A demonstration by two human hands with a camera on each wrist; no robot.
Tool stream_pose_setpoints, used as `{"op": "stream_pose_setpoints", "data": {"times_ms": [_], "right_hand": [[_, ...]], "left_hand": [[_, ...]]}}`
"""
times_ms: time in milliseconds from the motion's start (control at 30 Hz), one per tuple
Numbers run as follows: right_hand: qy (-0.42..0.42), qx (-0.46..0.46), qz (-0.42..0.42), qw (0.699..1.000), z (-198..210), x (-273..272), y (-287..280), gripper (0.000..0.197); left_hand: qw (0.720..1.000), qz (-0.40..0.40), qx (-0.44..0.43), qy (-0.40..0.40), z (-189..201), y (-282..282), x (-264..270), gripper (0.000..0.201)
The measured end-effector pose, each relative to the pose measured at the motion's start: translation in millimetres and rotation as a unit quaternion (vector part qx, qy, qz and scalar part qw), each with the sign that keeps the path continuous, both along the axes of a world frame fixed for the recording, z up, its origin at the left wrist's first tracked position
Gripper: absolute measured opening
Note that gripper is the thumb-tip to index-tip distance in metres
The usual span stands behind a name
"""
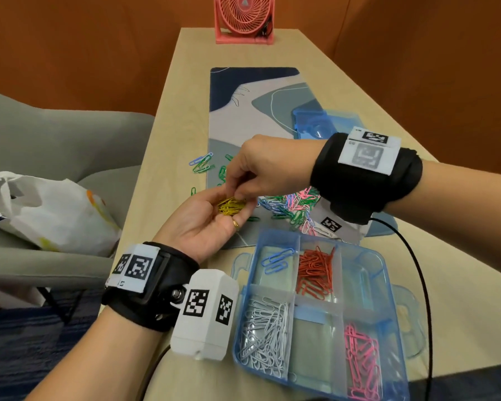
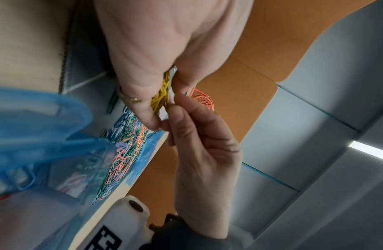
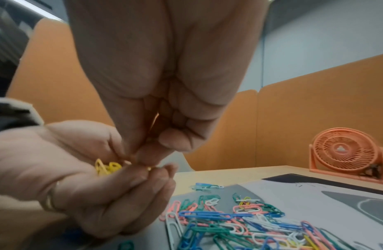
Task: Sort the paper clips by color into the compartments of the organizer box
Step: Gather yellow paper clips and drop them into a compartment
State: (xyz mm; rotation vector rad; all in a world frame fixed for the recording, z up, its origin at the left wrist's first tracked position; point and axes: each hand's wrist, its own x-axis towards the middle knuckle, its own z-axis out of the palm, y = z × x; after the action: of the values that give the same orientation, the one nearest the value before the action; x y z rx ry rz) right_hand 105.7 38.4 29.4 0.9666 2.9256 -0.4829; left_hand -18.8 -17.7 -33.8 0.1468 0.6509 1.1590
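From the head view, your left hand (image 1: 207, 219) lies palm up over the near edge of the desk mat (image 1: 243, 117), cupping a small heap of yellow paper clips (image 1: 231, 206). Your right hand (image 1: 261, 166) comes in from above and to the right, its fingers (image 1: 239, 188) drawn together into that heap; whether they already pinch a clip you cannot tell here. The mixed pile (image 1: 289, 205) sits on the mat just right of both hands. The organizer box (image 1: 394, 285) is on the tabletop (image 1: 344, 91), nearer you and to the right of the cupped palm: blue clips (image 1: 276, 259) and red clips (image 1: 315, 273) in the far row, white clips (image 1: 265, 331) and pink clips (image 1: 362, 363) in the near row, with at least 2 compartments showing no clips. The yellow heap has to travel toward you and rightward, and the left hand is the nearer carrier.

From the left wrist view, the left fingers (image 2: 143, 108) curl loosely round the yellow strands, and the right fingertips (image 2: 177, 108) touch them at the palm's edge.

From the right wrist view, the right thumb and fingertips press together just above the yellow clips, apparently nipping something small; the blur hides what. The pile's clips lie flat at mixed angles.
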Motion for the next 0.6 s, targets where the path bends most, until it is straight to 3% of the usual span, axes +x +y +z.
{"op": "stream_pose_setpoints", "data": {"times_ms": [133, 233, 400, 500, 600], "right_hand": [[0.024, -0.017, -0.024, 0.999, 10.8, 29.2, -14.7, 0.013], [-0.004, -0.032, -0.049, 0.998, 12.3, 54.2, -31.1, 0.013], [-0.062, -0.036, -0.091, 0.993, 4.0, 86.9, -51.2, 0.012], [-0.113, -0.017, -0.121, 0.986, -5.5, 97.5, -58.6, 0.016], [-0.125, -0.017, -0.128, 0.984, -14.5, 100.3, -63.1, 0.014]], "left_hand": [[0.999, -0.017, -0.008, 0.034, 7.6, -7.1, -4.5, 0.025], [0.997, -0.019, -0.02, 0.074, 17.9, -17.5, -5.6, 0.016], [0.992, -0.056, 0.012, 0.111, 36.6, -46.6, 6.4, 0.019], [0.974, -0.121, 0.047, 0.183, 43.5, -69.3, 25.8, 0.015], [0.939, -0.211, 0.083, 0.257, 40.9, -90.6, 46.6, 0.019]]}}
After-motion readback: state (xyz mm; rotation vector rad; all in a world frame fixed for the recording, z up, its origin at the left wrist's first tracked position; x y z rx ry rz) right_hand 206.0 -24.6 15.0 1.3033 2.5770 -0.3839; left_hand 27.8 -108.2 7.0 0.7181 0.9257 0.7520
